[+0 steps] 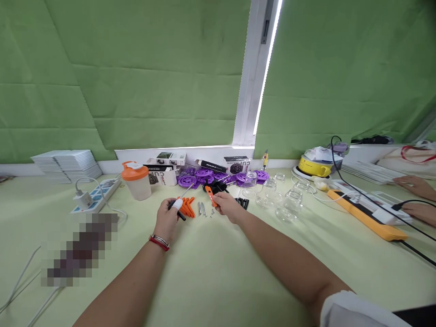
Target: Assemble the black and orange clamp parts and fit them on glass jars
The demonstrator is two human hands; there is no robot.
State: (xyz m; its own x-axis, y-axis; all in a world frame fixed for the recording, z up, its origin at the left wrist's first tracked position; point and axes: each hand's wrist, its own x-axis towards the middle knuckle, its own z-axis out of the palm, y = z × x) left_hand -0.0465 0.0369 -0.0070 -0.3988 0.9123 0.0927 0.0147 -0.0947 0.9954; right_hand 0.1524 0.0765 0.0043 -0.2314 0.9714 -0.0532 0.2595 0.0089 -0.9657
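My left hand (165, 218) is closed around a screwdriver (185, 192), its thin metal shaft angled up and to the right. A black stick-like piece (182, 217) pokes out below the same hand; I cannot tell if it belongs to the screwdriver. My right hand (226, 205) pinches a flat orange piece (210, 196) with holes in it. Several orange angled pieces (188, 207) lie beside my left hand. Between the hands are long screws (202, 209) and tiny screws (212, 213). Black parts (220, 186) and purple wheel-like parts (203, 175) sit just beyond.
An orange-lidded shaker cup (137, 181) and a white power strip (95, 197) stand left. Cup holder boxes (163, 175) are at the back. Clear glass jars (289, 205), a yellow pot (313, 168) and an orange-black power strip (368, 215) occupy the right, near another person's hands (417, 187).
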